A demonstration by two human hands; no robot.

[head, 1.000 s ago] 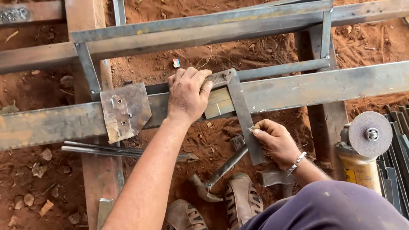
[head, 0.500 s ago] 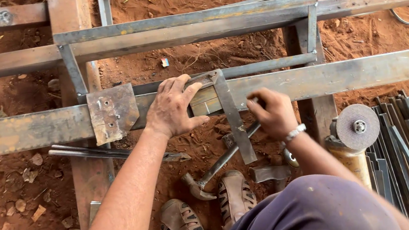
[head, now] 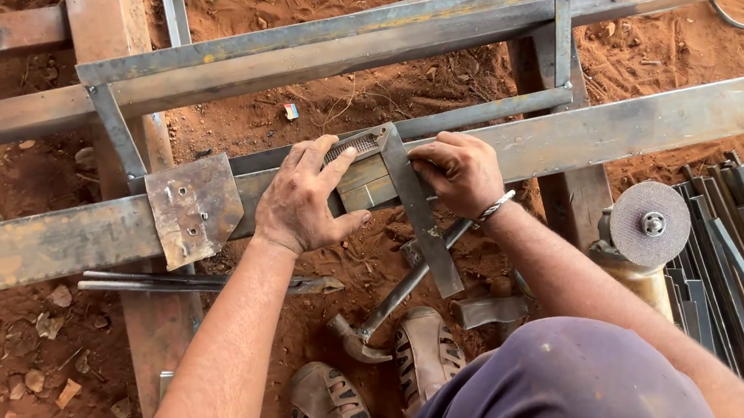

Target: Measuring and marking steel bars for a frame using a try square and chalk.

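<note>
My left hand [head: 306,199] lies flat on a metal try square [head: 368,182], pressing its stock against the long rusty steel beam [head: 619,126]. The square's blade [head: 423,222] hangs down over the beam's near edge. My right hand [head: 459,171] grips the top of that blade where it meets the stock. A welded angle-iron frame [head: 329,45] rests across the beams just beyond my hands.
A rusty plate [head: 195,208] sits on the beam left of my hand. A chipping hammer [head: 382,312] lies on the red dirt by my sandalled feet [head: 388,376]. An angle grinder [head: 643,233] and several steel strips [head: 739,246] lie at right, loose rods [head: 179,282] at left.
My right hand rose from the lower end of the square's blade to its top at the beam. My left hand stayed pressed on the square.
</note>
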